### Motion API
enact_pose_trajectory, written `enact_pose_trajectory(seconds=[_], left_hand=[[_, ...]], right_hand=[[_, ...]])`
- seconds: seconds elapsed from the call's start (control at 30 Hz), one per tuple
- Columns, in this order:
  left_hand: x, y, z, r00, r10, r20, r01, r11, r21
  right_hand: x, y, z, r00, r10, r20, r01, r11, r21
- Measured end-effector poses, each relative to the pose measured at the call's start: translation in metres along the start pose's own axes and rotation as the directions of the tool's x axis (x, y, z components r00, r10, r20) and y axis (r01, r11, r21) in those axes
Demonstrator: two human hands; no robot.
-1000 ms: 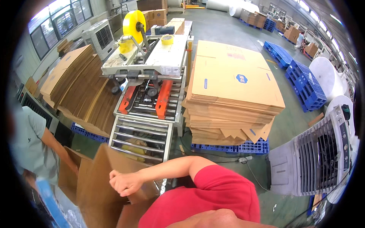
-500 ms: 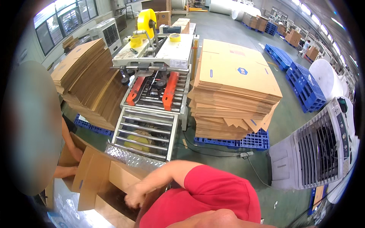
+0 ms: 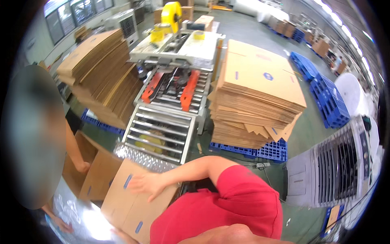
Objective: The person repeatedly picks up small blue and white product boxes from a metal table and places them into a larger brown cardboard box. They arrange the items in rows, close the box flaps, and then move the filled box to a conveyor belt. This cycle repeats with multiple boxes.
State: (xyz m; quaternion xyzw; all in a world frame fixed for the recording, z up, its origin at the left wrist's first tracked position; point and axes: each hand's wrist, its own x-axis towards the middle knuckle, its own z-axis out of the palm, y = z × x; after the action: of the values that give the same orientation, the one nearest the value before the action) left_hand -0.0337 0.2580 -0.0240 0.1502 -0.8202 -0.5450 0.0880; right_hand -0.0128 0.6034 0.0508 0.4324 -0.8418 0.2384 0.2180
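My right hand [image 3: 148, 184] lies flat, fingers spread, on the closed top flaps of a cardboard box [image 3: 126, 207] just in front of me. The flaps meet along a seam and carry small blue printed marks. A blurred bit of my left hand [image 3: 121, 235] shows at the box's near left edge; its fingers cannot be made out. Left of this box stands an open cardboard box [image 3: 97, 175], with a co-worker's hand [image 3: 83, 167] at its rim. The co-worker's other hand [image 3: 63, 225] is over clear plastic film [image 3: 73, 207].
A roller conveyor [image 3: 158, 134] leads away to a taping machine [image 3: 191, 49] with a yellow tape roll [image 3: 172, 16]. Stacks of flat cartons stand on blue pallets left [image 3: 101, 77] and right [image 3: 260, 89]. An air cooler [image 3: 325, 166] stands at right; a cable crosses the floor.
My right hand has come up out of the box and now rests on its top. The box's flaps have been folded shut. One co-worker's hand has moved down to the film.
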Motion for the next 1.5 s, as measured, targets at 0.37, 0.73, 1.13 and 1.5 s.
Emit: enact_pose_trajectory(seconds=[0.37,0.73,1.13,1.5], left_hand=[[-0.072,0.000,0.093,0.774,-0.187,0.605,0.453,0.830,-0.324],[-0.154,0.269,0.203,0.674,-0.034,0.738,-0.089,0.988,0.126],[-0.062,0.045,0.044,0.889,-0.304,0.342,-0.215,0.381,0.899],[-0.057,-0.023,0.040,0.875,-0.245,0.417,0.005,0.867,0.498]], right_hand=[[-0.224,0.177,-0.118,0.100,0.848,0.520,-0.464,-0.422,0.779],[-0.089,0.113,-0.114,0.686,0.554,0.471,-0.556,-0.018,0.831],[-0.070,0.117,-0.108,0.620,0.657,0.430,-0.785,0.518,0.339],[-0.042,0.125,-0.040,0.363,0.655,0.663,-0.911,0.100,0.400]])
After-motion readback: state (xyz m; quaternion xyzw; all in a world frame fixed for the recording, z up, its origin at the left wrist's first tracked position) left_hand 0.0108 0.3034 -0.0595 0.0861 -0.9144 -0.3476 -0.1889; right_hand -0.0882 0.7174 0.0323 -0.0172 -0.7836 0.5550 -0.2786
